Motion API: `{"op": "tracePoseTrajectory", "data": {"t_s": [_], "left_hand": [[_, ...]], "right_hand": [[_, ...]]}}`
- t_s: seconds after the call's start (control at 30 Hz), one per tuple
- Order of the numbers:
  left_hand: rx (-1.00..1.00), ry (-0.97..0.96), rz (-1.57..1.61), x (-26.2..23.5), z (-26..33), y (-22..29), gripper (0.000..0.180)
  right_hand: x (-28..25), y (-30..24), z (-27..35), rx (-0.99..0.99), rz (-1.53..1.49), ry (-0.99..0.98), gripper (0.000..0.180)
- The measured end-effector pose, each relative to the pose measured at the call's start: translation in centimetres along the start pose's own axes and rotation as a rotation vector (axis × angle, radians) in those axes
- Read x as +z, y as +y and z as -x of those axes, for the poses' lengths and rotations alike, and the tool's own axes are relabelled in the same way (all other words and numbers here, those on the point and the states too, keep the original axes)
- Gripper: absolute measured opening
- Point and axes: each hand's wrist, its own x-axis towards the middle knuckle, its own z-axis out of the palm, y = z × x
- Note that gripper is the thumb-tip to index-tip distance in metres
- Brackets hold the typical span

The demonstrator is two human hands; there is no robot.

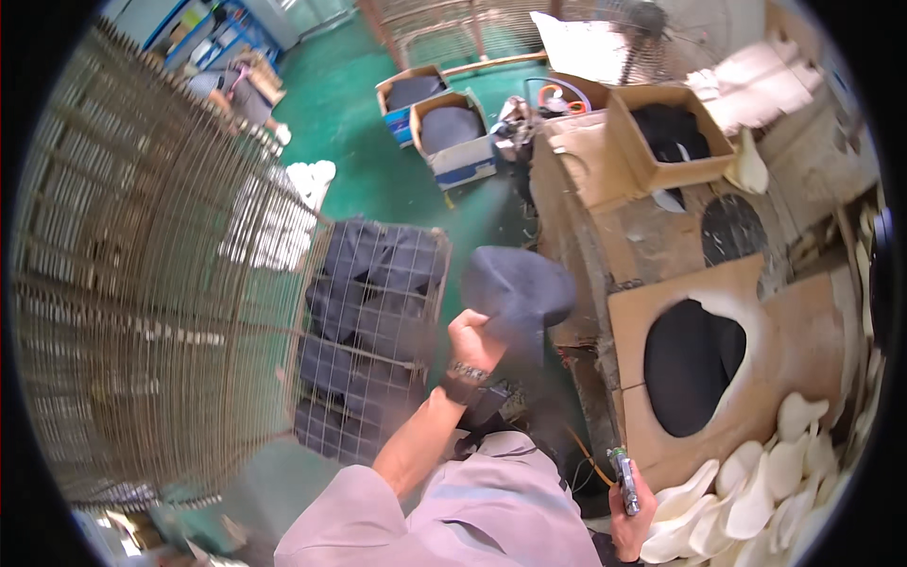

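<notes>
A dark blue soft piece [518, 288] is held up, gripped by its lower edge in the left hand [477, 340], between a wire cage [217, 312] with dark pieces [364, 307] and the desk [647, 236], while the right hand [635, 518] grips a metal gun [624, 480] beside cream-coloured shapes [751, 491].

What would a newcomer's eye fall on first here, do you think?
Probably the dark blue piece in the left hand, at the middle. Next, perhaps, the black shape framed by cardboard at right, and the pile of cream pieces at lower right, beside the right hand with its silvery tool.
</notes>
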Motion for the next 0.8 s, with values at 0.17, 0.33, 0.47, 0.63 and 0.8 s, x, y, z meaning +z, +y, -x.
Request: {"op": "tracePoseTrajectory", "data": {"t_s": [0.17, 0.33, 0.47, 0.63, 0.8], "left_hand": [[0.218, 0.118, 0.167, -8.8, 0.7, 8.1, 0.042], [0.412, 0.239, 0.227, -14.9, -0.3, 16.3, 0.028], [0.490, 0.377, 0.278, -18.0, -4.0, 23.4, 0.018], [0.459, 0.411, 0.193, -22.1, -13.6, 35.4, 0.011], [0.505, 0.349, 0.147, -26.7, -23.2, 47.1, 0.011]], "right_hand": [[5.0, -4.5, -3.9, 0.009, 0.054, -0.153, 0.043], [11.2, -10.3, -8.0, 0.015, 0.161, -0.331, 0.047], [16.3, -13.9, -11.9, 0.172, 0.274, -0.517, 0.046], [23.7, -15.6, -17.2, -0.091, 0.395, -0.658, 0.047], [30.9, -17.5, -20.4, 0.209, 0.408, -0.644, 0.045]]}}
